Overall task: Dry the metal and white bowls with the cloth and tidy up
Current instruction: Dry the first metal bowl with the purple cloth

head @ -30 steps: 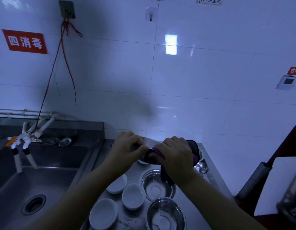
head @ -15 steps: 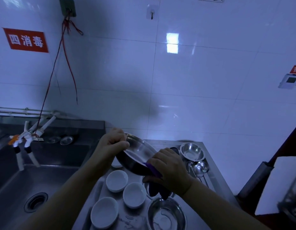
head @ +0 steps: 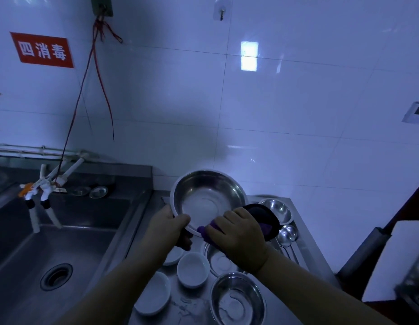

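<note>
A white-tiled wall point(head: 297, 113) is being faced, with a steel counter point(head: 304, 249) below it and a sink point(head: 63, 254) lying off at nine o'clock. Above the counter a large metal bowl point(head: 208, 198) is being held tilted, its open mouth turned toward the camera. Its rim is being gripped at about seven o'clock by the left hand point(head: 168, 226), the thumb curled over the lip inside and the fingers hidden behind the wall. A dark purple cloth point(head: 262, 219) is being held bunched in the right hand point(head: 236, 238), whose fingers are curled round it, and it is being pressed against the bowl's rim at about five o'clock.

From the cloth hand, the bowl's undried inner face is lying toward eleven o'clock, so the wipe is judged to be carried up and inward from the rim, with the right hand the nearer one for that work and the left only steadying. The bowl is round, so no long axis is being offered; turning it by the rim seems the likely way round.

Below, at six o'clock, white bowls point(head: 192, 268) and further metal bowls point(head: 236, 299) are waiting on the counter, apparently not yet dried.
</note>
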### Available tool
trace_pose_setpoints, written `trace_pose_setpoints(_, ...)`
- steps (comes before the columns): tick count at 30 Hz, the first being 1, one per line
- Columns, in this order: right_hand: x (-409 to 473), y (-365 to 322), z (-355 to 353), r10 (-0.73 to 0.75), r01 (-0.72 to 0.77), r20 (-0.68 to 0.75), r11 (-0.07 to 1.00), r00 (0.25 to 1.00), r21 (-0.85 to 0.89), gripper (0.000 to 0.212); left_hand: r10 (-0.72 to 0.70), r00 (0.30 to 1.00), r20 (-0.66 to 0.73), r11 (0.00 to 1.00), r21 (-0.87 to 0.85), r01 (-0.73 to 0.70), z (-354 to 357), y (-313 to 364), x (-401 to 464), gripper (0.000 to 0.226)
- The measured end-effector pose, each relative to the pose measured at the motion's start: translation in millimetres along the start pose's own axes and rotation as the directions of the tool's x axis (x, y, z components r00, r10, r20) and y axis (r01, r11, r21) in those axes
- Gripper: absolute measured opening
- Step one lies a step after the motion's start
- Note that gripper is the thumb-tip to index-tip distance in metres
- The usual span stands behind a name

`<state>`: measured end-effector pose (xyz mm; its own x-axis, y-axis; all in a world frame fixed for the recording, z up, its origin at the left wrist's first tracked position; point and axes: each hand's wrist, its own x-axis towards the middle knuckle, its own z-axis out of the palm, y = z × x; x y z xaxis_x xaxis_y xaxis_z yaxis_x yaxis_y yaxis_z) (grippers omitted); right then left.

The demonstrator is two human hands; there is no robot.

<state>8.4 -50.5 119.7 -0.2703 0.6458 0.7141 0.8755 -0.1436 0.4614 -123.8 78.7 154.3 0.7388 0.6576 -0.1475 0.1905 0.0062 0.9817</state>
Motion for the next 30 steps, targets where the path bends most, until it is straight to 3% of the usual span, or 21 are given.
trace_pose_setpoints(7, -13.2, 21.0, -4.5, -0.213, 0.209, 0.032, 0.973, 0.977, 0.094, 0.003, 0.021, 1.000, 0.016, 0.994, 0.109, -0.023, -32.4, -1.1, 16.8, 0.009)
trace_pose_setpoints(12, -19.5, 52.0, -4.6, -0.277, 0.266, 0.103, 0.957, 0.955, 0.112, 0.020, -0.018, 0.999, 0.046, 0.984, 0.179, 0.010, -56.5, -10.3, 24.9, 0.015)
trace_pose_setpoints(14, -17.8, 54.3, 0.1, -0.205, 0.190, 0.117, 0.974, 0.972, 0.126, 0.023, -0.017, 1.000, 0.007, 0.981, 0.194, 0.015, -65.5, -18.0, 27.4, 0.013)
trace_pose_setpoints(17, -18.5, 47.6, 8.6, 0.022, -0.039, 0.128, 0.991, 0.991, 0.131, 0.037, -0.018, 0.994, -0.107, 0.990, 0.138, 0.033, -86.9, -32.6, 30.3, 0.009)
trace_pose_setpoints(21, -22.8, 31.1, 16.7, 0.243, -0.285, 0.246, 0.947, 0.938, 0.151, 0.044, -0.057, 0.978, -0.199, 0.998, 0.029, 0.064, -119.1, -56.3, 33.7, 0.010)
trace_pose_setpoints(24, -28.3, 14.0, 25.2, 0.333, -0.399, 0.314, 0.900, 0.889, 0.177, 0.045, -0.100, 0.966, -0.240, 0.995, -0.029, 0.096, -135.4, -78.9, 38.8, 0.009)
trace_pose_setpoints(28, -34.3, -12.7, 39.2, 0.390, -0.475, 0.355, 0.858, 0.849, 0.194, 0.027, -0.170, 0.932, -0.319, 0.981, -0.139, 0.132, -155.1, -118.7, 51.1, 0.013)
trace_pose_setpoints(30, -35.2, -28.5, 47.2, 0.429, -0.530, 0.395, 0.826, 0.812, 0.193, 0.040, -0.225, 0.912, -0.343, 0.966, -0.199, 0.164, -166.7, -141.4, 58.7, 0.014)
